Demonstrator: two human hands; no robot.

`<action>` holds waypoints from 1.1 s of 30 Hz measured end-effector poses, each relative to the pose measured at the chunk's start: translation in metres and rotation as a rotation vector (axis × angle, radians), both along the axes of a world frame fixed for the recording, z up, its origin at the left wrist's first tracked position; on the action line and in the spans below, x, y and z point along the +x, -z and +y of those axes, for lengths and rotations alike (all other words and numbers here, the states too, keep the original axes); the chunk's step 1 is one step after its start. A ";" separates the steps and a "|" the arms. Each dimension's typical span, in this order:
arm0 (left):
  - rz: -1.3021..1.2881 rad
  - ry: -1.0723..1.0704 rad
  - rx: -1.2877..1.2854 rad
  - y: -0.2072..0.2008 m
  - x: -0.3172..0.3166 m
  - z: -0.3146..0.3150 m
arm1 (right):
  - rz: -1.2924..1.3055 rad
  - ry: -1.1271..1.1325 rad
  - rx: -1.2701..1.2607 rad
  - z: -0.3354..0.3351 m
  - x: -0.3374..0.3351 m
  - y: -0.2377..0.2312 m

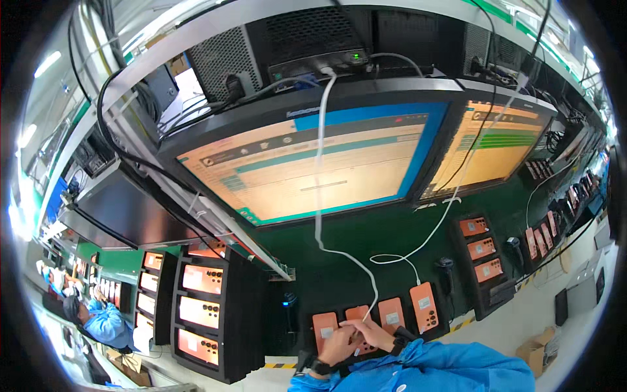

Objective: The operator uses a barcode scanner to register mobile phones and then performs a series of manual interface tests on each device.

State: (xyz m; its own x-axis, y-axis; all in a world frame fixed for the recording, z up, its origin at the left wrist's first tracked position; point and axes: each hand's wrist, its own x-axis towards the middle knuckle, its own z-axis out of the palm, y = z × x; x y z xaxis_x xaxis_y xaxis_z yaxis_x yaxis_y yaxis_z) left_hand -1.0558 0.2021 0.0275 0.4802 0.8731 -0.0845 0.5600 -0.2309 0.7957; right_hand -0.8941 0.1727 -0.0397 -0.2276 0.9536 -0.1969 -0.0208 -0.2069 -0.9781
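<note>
My left hand (pixel 337 346) and my right hand (pixel 373 333) meet at the bottom centre, over a row of orange phones lying back up in a dark tray. A white cable (pixel 353 257) runs down past the monitor into my right hand, whose fingers are closed around it. The left hand's fingers are bent together beside it; what they hold is hidden. Under both hands lies one phone (pixel 356 313), partly covered. Left of it is a phone (pixel 324 323), and right of it another phone (pixel 391 312). A second white cable reaches the top end of the rightmost phone (pixel 425 304).
A large lit monitor (pixel 313 171) and a smaller lit monitor (pixel 491 149) stand behind the green bench. Black racks of phones (pixel 176 323) rise at left; a tray of phones (pixel 471 249) lies at right. A barcode scanner (pixel 445 266) stands nearby. Another person (pixel 104 321) works far left.
</note>
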 end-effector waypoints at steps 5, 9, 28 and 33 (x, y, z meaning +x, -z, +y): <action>-0.170 -0.598 0.200 0.025 -0.073 0.039 | 0.019 0.116 -0.197 -0.010 0.045 -0.024; 0.141 -0.819 -0.038 0.179 -0.145 0.076 | 0.015 0.340 -0.329 -0.030 0.063 -0.026; -0.378 -0.534 -0.555 0.041 -0.093 -0.040 | 0.190 0.401 -0.291 -0.013 0.044 -0.031; -0.445 -0.472 -0.744 0.034 -0.043 -0.074 | 0.110 0.294 -0.272 -0.009 0.053 -0.002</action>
